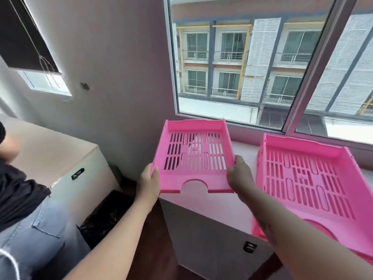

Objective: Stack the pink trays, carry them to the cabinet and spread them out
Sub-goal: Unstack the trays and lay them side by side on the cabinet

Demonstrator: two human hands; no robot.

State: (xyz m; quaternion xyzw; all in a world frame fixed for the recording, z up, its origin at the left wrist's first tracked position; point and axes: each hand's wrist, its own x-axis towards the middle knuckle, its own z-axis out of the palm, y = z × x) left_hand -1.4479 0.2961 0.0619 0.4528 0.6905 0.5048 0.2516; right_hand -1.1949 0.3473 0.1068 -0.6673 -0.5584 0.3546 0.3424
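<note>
Pink slotted tray (193,156) hangs level over the left end of the cabinet top (222,207), near a second tray (302,182) already lying there (probably spreading them apart). Left hand (148,181) and right hand (240,175) each pinch a side wall, arms outstretched.

head | left hand (148,183) and right hand (239,175) clasp pink tray (193,156) by its side walls, above cabinet (212,225) edge | second pink tray (306,190) at 3 o'clock on cabinet top | window (262,63) at 12
</note>
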